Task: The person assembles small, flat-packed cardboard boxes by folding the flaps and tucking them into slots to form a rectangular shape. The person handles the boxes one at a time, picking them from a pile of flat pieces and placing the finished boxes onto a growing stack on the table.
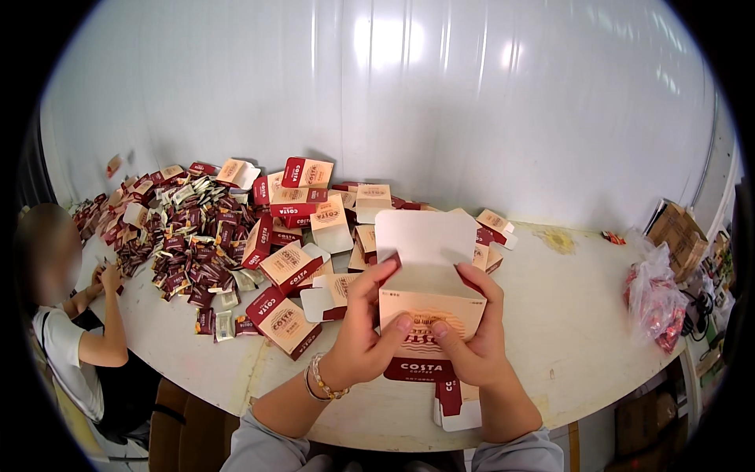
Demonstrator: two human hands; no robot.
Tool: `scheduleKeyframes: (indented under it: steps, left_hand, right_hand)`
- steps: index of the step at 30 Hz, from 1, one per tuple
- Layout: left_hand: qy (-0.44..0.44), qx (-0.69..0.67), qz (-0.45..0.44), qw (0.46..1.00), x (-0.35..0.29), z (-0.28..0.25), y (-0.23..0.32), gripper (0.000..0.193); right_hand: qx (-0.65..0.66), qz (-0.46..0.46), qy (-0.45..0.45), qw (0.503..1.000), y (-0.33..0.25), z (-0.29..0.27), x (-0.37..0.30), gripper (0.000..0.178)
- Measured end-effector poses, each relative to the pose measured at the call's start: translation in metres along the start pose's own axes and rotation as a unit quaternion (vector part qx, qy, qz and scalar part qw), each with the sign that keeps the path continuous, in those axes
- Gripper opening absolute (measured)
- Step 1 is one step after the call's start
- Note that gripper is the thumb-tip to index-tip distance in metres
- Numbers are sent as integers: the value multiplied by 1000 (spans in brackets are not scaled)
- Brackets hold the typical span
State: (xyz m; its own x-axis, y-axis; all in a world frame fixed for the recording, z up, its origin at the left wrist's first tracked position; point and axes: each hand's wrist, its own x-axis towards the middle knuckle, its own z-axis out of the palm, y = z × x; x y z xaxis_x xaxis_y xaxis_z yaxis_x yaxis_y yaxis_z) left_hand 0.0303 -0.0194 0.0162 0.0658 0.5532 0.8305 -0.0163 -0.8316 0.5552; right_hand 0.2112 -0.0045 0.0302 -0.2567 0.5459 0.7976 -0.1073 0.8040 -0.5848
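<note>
Both my hands grip a small cardboard box (431, 305), peach-coloured with a dark red band at its lower end. Its white top flap stands up at the far side and the top is open. My left hand (373, 318) wraps its left side, thumb on the front face. On the right side my right hand (476, 334) does likewise, its thumb also pressing the front. What lies inside the box cannot be made out. Below it, near the table's front edge, another box (456, 407) of the same kind lies partly hidden by the held one and my right wrist.
Several similar boxes (287, 322) lie jumbled left and beyond my hands. A large heap of small sachets (193, 248) spreads farther left, where another person (71, 322) sits handling something small. At the right edge are a clear plastic bag (651, 295) with red contents and a brown carton (676, 236).
</note>
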Motion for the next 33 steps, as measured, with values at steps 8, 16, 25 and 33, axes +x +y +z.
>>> scheduleKeyframes:
  steps: [8, 16, 25, 33]
  left_hand:
    - [-18, 87, -68, 994, -13, -12, 6, 17]
    - [-37, 94, -33, 994, -5, -17, 19, 31]
    - [-48, 125, -31, 991, -9, -15, 22, 33]
    - [-26, 70, -46, 996, -20, -14, 10, 42]
  right_hand:
    - [-116, -9, 13, 993, 19, -4, -6, 22]
    - [53, -30, 173, 983, 27, 11, -13, 77]
    - [62, 43, 133, 988, 49, -17, -15, 92]
    - [67, -12, 67, 995, 54, -6, -14, 61]
